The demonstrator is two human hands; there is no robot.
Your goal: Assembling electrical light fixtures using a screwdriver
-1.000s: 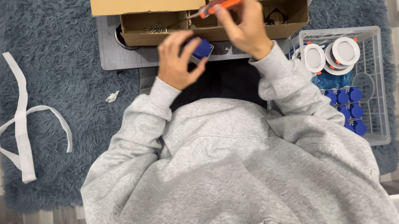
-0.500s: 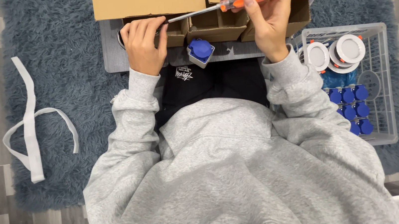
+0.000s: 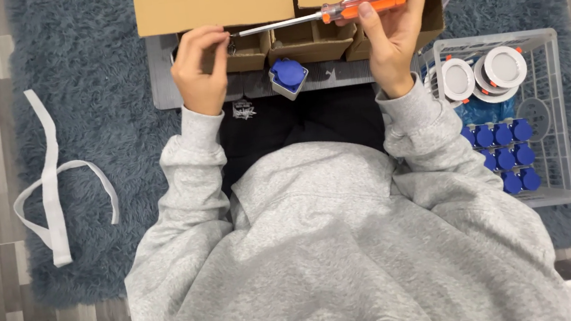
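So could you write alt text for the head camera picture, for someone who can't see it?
Seen from above, a person in a grey hoodie holds an orange-handled screwdriver in the right hand, its tip meeting the pinched fingers of the left hand over a cardboard box. A small blue-topped part lies below; a wire basket of blue and white pieces stands at the right.

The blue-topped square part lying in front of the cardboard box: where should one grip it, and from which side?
Grip the blue-topped square part by its pale side walls, coming from above. It lies free on the grey mat, between the left hand and the right hand holding the screwdriver; its round blue cap looks likely to slip.
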